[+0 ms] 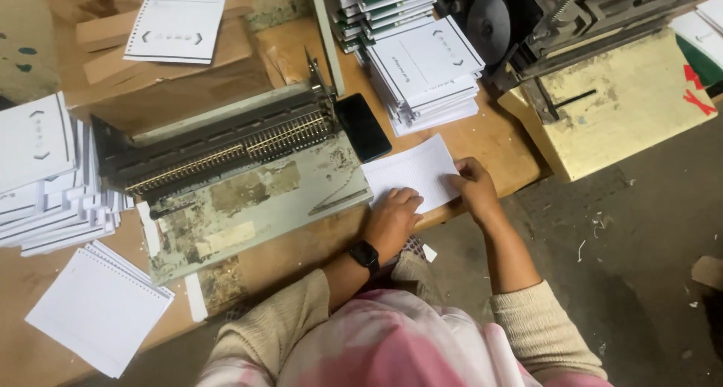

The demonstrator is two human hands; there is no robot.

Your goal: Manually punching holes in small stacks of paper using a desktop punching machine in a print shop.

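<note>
1. Both hands grip one stack of ruled sheets: left hand presses its near edge, right hand pinches the right edge.
2. White, faintly lined, it lies on the wooden table beside the punching machine.
3. Fingertips are partly hidden.

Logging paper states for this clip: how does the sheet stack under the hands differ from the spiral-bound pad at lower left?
The sheet stack is ruled, unbound, and held by the left hand and right hand. The spiral-bound pad looks plain, has wire binding along its top edge, and lies untouched. Both are white and rest on the wooden table.
</note>
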